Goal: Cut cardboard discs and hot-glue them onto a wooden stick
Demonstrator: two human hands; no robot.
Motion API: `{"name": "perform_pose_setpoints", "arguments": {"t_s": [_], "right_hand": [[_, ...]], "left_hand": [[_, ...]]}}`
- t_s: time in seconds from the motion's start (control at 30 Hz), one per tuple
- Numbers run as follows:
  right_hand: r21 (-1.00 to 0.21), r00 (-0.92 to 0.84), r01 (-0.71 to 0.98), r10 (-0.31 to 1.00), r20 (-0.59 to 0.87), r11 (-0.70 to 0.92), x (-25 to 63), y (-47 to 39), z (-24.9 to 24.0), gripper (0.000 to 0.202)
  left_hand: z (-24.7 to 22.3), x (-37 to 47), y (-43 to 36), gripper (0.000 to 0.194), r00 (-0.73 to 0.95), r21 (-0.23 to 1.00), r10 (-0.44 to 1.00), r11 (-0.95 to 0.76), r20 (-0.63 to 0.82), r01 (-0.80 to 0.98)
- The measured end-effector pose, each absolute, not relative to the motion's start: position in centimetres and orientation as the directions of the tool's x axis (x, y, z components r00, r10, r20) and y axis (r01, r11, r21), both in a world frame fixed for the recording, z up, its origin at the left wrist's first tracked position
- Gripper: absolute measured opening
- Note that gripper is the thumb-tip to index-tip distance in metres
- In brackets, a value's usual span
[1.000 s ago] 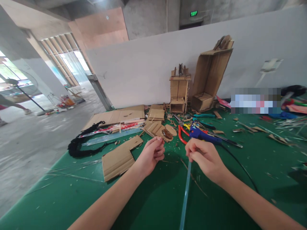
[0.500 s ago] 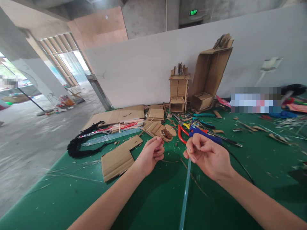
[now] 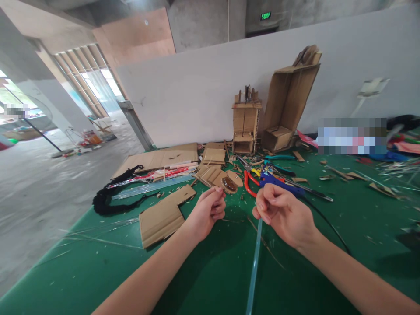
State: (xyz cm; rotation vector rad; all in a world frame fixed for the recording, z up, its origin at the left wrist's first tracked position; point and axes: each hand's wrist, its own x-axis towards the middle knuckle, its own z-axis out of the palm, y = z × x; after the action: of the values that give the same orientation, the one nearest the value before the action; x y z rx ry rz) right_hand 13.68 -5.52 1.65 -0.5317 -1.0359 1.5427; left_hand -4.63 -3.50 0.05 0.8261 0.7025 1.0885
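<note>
Free passage between left forearm (image 3: 157,273) and translucent stick (image 3: 255,262), red handles (image 3: 246,182) (a curved pair) in the way

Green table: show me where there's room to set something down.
Most open on the green table: front left, between the notched cardboard and left forearm, with scattered specks; front middle, between that forearm and the translucent stick. Crowded: the far side, with cardboard pieces, red-handled pliers and a blue tool.

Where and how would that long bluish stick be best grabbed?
Likely the far visible part of the bluish stick, pinched across from the right: it is long and thin, the right hand is there, and the near end runs off-picture.
</note>
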Motion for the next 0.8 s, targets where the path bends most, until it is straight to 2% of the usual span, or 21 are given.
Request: {"name": "perform_pose_setpoints", "arguments": {"t_s": [0.3,0.57,0.8], "right_hand": [[-0.841,-0.298,-0.540,0.940,0.164,-0.025,13.67,-5.49,1.51,0.007],[-0.822,-0.414,-0.560,0.895,0.167,-0.106,14.05,-5.80,1.47,0.007],[-0.826,-0.410,-0.546,0.905,0.118,-0.139,13.97,-5.84,1.74,0.006]], "left_hand": [[0.04,-4.60,-3.59,0.031,0.320,0.850,0.945,0.227,-0.074,-0.475],[0.16,-4.63,-3.66,0.029,0.308,0.852,0.947,0.236,-0.094,-0.468],[-0.01,-4.67,-3.59,0.030,0.320,0.849,0.944,0.230,-0.076,-0.476]]}}
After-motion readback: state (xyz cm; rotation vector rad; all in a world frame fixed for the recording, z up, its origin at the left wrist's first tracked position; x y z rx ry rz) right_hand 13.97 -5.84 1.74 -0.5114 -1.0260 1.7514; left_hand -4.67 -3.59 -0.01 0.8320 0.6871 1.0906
